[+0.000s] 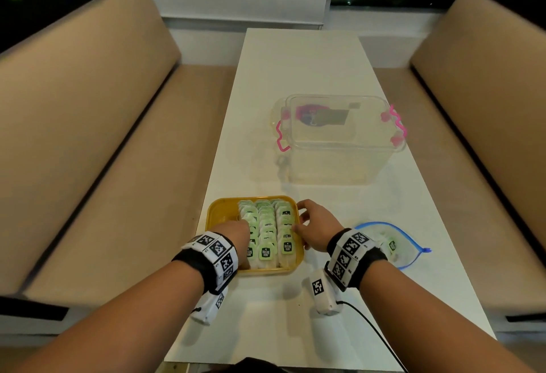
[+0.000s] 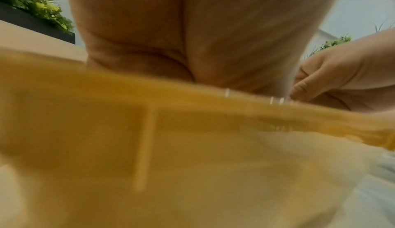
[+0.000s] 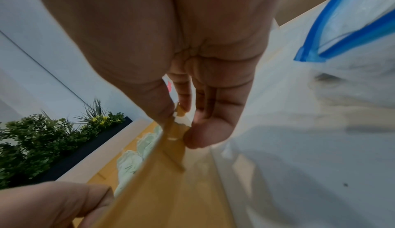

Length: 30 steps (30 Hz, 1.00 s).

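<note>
Tray [image 1: 220, 213] sits at the near end of the surface [image 1: 295, 77], with tea bags [image 1: 267, 233] in rows filling its right part. Right hand [image 1: 316, 225] pinches the tray's right rim, thumb inside, fingers [image 3: 213, 110] outside. Left hand [image 1: 236, 233] reaches down among the tea bags; can't tell how its fingers lie. Clear box [image 1: 339, 142] is farther back, zip bag [image 1: 404, 242] to the right.

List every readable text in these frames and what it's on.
"McCoy teas", as far as it reads: black tags on the front tea bags in the yellow tray; rear tags too small.
Tag inside the zip bag: blurred.
Dark label in the clear box: unreadable.
Wristbands: square code marks, no words.
Wrist views: no text.
</note>
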Available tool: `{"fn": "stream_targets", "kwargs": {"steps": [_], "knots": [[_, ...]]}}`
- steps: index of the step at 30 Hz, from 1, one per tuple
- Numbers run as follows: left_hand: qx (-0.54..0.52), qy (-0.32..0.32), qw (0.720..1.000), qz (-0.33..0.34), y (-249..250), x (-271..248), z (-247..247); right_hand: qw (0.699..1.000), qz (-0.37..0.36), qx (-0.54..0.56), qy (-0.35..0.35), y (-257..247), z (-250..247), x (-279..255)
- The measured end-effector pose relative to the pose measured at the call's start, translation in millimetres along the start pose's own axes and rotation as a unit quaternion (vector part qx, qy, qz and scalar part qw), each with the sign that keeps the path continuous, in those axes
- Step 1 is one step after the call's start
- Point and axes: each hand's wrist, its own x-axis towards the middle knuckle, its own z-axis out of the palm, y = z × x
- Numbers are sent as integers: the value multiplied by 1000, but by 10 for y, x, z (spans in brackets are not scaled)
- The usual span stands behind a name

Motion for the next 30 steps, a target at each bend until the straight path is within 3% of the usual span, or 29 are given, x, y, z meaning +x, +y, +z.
{"fn": "stream_targets", "kwargs": {"steps": [7, 13, 16, 18, 22, 25, 30], "knots": [[-32, 39, 998, -36, 68, 10, -78, 1000, -5, 2, -5, 21, 5, 16], [-5, 23, 999, -49, 106, -94, -224, 1000, -15, 16, 4, 88, -117, -53], [-30, 92, 994, -46, 197, -161, -436, 999, -40, 15, 32, 209, -356, -132], [-90, 130, 987, -22, 392, -205, -569, 997, -57, 7, 55, 341, -571, -183], [-204, 173, 959, 100, 1049, -214, -685, 993, -60, -30, 99, 668, -1013, -324], [-181, 161, 958, 155, 1543, -82, -590, 987, -49, -97, 115, 936, -1276, -425], [-143, 70, 982, 99, 2061, 208, -246, 967, 53, -240, 60, 1320, -1475, -528]]}}
